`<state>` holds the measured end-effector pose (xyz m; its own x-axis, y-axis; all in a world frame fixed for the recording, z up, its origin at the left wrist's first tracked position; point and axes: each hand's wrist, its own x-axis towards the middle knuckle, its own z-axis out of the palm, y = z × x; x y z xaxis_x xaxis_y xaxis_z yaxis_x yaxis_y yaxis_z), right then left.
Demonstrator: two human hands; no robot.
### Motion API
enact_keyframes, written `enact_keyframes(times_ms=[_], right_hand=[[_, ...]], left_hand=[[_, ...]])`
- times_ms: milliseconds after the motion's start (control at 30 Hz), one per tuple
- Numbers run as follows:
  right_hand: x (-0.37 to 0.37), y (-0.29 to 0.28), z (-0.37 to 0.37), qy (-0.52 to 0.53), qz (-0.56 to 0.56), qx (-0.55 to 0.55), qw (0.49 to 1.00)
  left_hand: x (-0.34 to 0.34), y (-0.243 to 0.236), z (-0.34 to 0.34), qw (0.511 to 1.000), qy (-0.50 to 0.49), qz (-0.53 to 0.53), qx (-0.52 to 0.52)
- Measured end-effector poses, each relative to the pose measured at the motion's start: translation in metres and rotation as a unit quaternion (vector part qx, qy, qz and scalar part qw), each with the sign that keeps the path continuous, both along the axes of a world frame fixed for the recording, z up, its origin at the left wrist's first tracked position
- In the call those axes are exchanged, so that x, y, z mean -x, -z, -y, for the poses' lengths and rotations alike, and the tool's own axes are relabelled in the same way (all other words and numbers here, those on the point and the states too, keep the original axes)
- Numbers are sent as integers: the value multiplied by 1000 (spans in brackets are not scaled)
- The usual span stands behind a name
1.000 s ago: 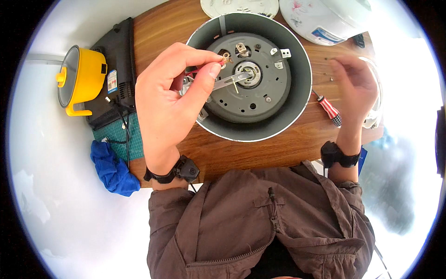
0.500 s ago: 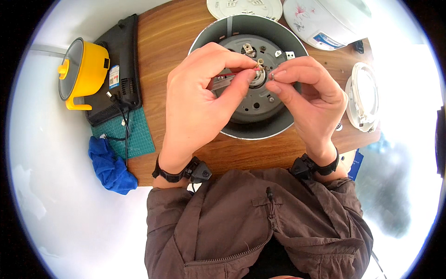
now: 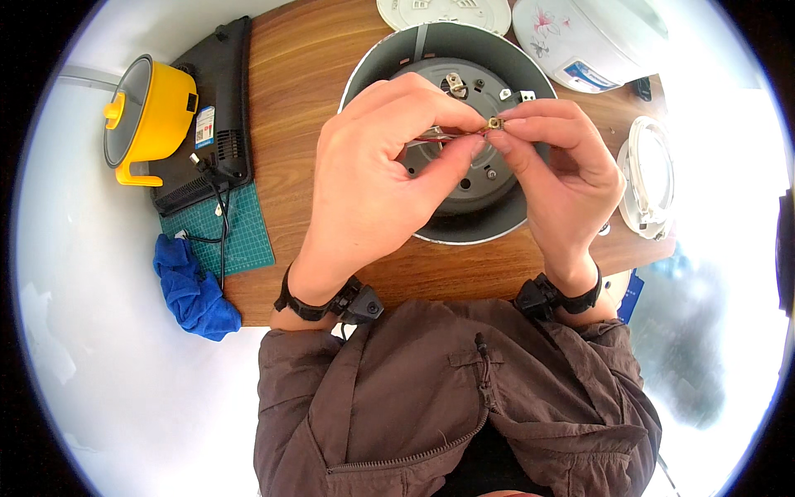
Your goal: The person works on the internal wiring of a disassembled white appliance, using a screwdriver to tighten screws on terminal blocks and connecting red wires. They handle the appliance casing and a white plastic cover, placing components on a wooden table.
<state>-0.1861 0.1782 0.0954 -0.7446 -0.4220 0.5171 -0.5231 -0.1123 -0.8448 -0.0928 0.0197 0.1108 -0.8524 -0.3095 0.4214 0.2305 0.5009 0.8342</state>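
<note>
Over a dark grey metal pot, my left hand is closed, pinching thin wires, one of them red, where they meet a small brass-coloured terminal. My right hand grips that terminal between thumb and fingertips, so both hands' tips nearly touch. Inside the pot sits a grey round plate with holes, screws and a metal bracket. My hands hide much of the plate and the other end of the wires.
At left, a yellow pot sits on a black appliance, near a green mat, cables and a blue cloth. Behind are a white disc and white cooker body; at right lies a white ring-shaped lid.
My right hand came in from right of the pot to the brass piece. My left hand moved rightward with the wires, and both now meet above the plate.
</note>
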Motion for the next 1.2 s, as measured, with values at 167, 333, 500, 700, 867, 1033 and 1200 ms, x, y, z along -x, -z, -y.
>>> enact_keyframes(times_ms=[167,333,500,700,867,1033,1200], right_hand=[[-4,-2,0,-13,79,17,997],[-5,-6,-4,-12,104,-24,994],[0,-3,-4,-56,93,2,994],[0,-3,-5,-102,90,27,990],[-1,-2,-5,-115,77,4,990],[-1,-1,-4,-97,87,8,991],[-1,-3,-4,-91,92,-15,992]], left_hand=[[-1,-2,0,1000,11,6,0],[-2,1,3,999,41,10,-32],[-7,-3,5,996,48,55,-56],[-8,-6,6,996,23,64,-54],[-5,-3,4,999,16,36,-27],[-4,-4,6,999,7,-4,39],[-2,-5,8,994,-7,-32,107]])
